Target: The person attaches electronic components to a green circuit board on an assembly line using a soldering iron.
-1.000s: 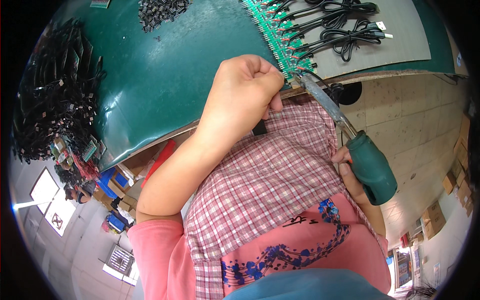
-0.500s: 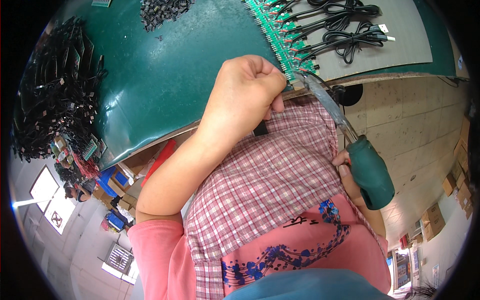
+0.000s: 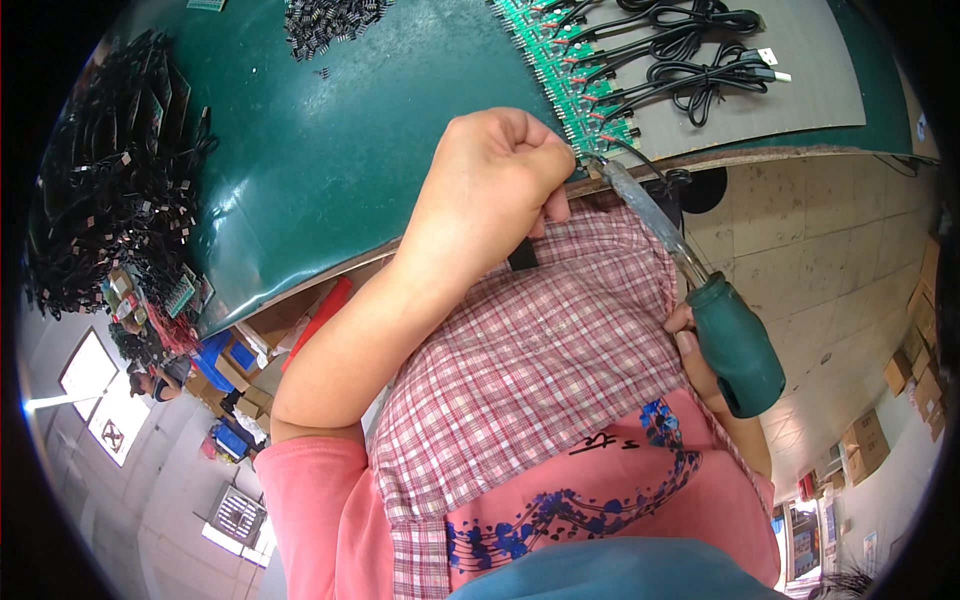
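Observation:
My left hand [image 3: 500,175] is closed in a pinch at the table's front edge. Whatever its fingertips hold is hidden behind the hand. Just right of those fingertips is the near end of a long row of green circuit boards [image 3: 575,90], with pins along its left side. My right hand [image 3: 686,335], mostly hidden, grips a soldering iron [image 3: 740,345] by its green handle. The iron's metal shaft slants up and left, its tip close to the left fingertips and the last board. Bundled black USB cables [image 3: 690,75] run rightward from the boards, with red wire ends at them.
The boards and cables lie on a grey sheet [image 3: 800,100] on the green table [image 3: 350,150]. Small black parts [image 3: 330,25] are heaped at the back. A large pile of black cables and boards [image 3: 120,190] fills the left side. Cardboard boxes [image 3: 865,440] stand far right.
The soldering iron has shifted slightly left, its tip now a little lower and nearer the left fingertips. My left hand has hardly moved.

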Available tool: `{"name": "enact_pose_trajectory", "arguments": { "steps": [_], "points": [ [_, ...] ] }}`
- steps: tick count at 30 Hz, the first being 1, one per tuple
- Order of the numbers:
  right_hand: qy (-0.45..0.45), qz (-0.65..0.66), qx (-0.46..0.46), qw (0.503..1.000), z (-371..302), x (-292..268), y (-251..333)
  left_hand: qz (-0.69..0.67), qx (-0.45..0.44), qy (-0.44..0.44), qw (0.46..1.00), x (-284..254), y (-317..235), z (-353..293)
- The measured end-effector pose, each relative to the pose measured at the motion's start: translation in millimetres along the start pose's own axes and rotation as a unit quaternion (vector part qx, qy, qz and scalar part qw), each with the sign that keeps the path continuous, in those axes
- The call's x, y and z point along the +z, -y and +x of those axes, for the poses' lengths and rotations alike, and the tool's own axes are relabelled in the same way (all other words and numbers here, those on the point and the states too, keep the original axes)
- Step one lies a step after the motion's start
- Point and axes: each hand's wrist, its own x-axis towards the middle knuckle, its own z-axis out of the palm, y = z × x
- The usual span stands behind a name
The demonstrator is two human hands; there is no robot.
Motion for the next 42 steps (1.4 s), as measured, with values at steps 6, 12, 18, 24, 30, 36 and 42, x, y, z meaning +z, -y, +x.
{"name": "enact_pose_trajectory", "arguments": {
  "steps": [6,12,18,24,30,36,42],
  "points": [
    [0.032,-0.022,0.033,0.999,8.2,-6.9,9.6,0.024,-0.019,0.015,0.999,-7.2,-6.4,0.5],
    [0.041,0.078,0.062,0.994,19.2,-7.9,24.5,0.470,0.315,-0.380,0.732,-99.6,4.6,33.5],
    [0.026,0.025,-0.002,0.999,21.1,5.5,6.2,0.582,0.341,-0.363,0.643,-137.2,12.3,58.0],
    [-0.006,-0.017,0.027,0.999,19.6,8.8,8.4,0.594,0.339,-0.368,0.630,-134.1,3.7,59.3],
    [-0.007,0.085,0.014,0.996,28.3,-9.8,23.9,0.503,0.307,-0.384,0.710,-142.9,-3.4,52.9],
    [-0.157,0.405,0.066,0.898,61.7,4.6,28.6,0.151,0.265,-0.175,0.936,-63.8,1.0,38.2],
    [-0.161,0.529,-0.109,0.826,134.3,15.5,49.1,-0.156,0.145,-0.091,0.973,-38.1,-8.7,36.1]
  ]
}}
